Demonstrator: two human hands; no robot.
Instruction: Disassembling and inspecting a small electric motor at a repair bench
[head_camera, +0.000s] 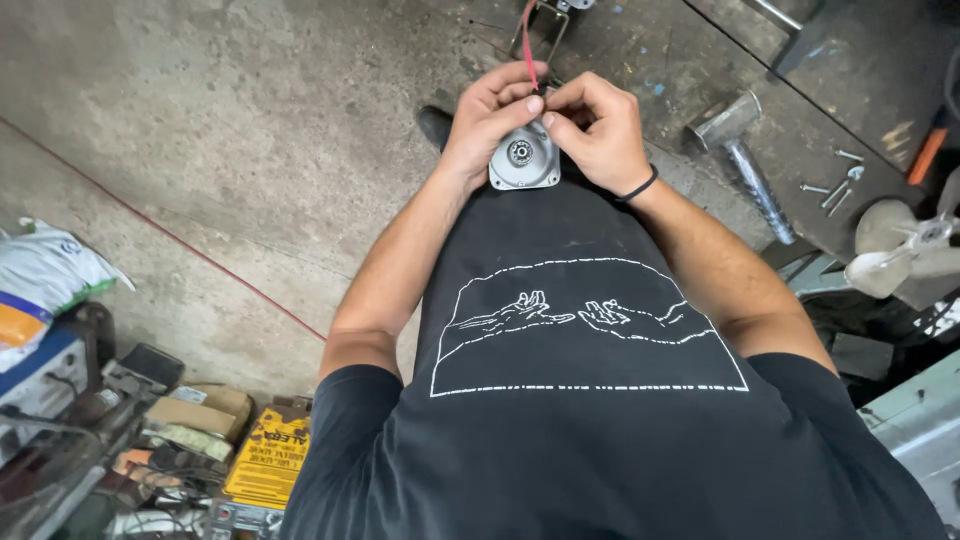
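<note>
A small grey metal motor housing (524, 157), squarish with rounded corners and a round bearing at its centre, rests against the person's lap, held between both hands. The left hand (492, 118) curls around its left edge, thumb and forefinger pinched on a thin red wire (528, 50) that rises from the housing's top, away from the body. The right hand (597, 128), a black band around its wrist, closes on the housing's upper right side, its fingertips meeting the left hand's at the base of the wire. Just beyond the hands, a bent metal wire frame (540, 28) lies on the concrete floor (250, 130). Right of the right hand, on a dark stained metal plate (800, 130), lies a heavy metal hammer (745, 150), and farther right a few loose screws (838, 185). Past those, near the right forearm, sits a pale fan blade (905, 245). Well to the left of the left arm, close to the body, are a white bag (45, 275), cardboard boxes (190, 410) and a yellow printed package (268, 455).
</note>
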